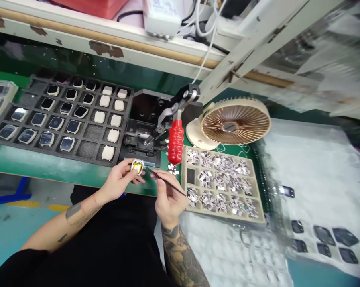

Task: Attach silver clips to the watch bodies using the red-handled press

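Observation:
My left hand (117,179) is closed on a smartwatch case (137,166), pinched between thumb and fingers. The case is silvery white, with yellow and white parts showing on its open side. In my right hand (169,197) I grip dark tweezers (168,183), and their tips reach to the right edge of the case. Whether the tips touch it I cannot tell. Behind my left hand lies a black foam tray (87,149) of watch cases, some with dark screens and some plain white. Right of my right hand sits a beige compartment tray (184,171) full of small silvery pieces.
A press with a red handle (176,141) stands just beyond my hands. To its right is a beige fan (236,121). Clear plastic trays (305,167) holding dark parts lie at the right. A white shelf (78,40) runs along the back.

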Motion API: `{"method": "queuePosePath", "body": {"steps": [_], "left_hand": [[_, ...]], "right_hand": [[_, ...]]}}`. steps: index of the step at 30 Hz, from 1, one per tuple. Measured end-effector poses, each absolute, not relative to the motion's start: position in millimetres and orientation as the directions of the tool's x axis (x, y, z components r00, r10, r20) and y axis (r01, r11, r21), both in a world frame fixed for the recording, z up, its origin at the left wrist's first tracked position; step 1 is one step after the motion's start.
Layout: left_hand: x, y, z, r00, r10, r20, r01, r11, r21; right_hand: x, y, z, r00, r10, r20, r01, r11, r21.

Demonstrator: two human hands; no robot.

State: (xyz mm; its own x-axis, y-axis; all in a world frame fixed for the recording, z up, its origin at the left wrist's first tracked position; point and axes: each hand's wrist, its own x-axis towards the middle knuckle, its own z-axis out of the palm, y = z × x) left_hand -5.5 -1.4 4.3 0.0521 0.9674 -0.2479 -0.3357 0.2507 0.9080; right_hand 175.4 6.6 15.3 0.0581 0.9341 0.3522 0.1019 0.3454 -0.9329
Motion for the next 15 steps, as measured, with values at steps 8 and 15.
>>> {"method": "queuePosePath", "body": {"steps": [8, 15], "left_hand": [[-4.2, -10.7, -8.9, 0.071, 0.977, -0.199, -0.216, 0.21, 0.953], [-6.8, -11.5, -9.5, 0.083, 0.984, -0.16, -0.205, 0.174, 0.963]], "right_hand": [[164.4, 7.8, -3.1, 0.011, 0.958, 0.286, 0.128, 0.282, -0.951], [159.7, 9.5, -6.2, 0.021, 1.0, -0.012, -0.123, -0.009, -0.992]]}}
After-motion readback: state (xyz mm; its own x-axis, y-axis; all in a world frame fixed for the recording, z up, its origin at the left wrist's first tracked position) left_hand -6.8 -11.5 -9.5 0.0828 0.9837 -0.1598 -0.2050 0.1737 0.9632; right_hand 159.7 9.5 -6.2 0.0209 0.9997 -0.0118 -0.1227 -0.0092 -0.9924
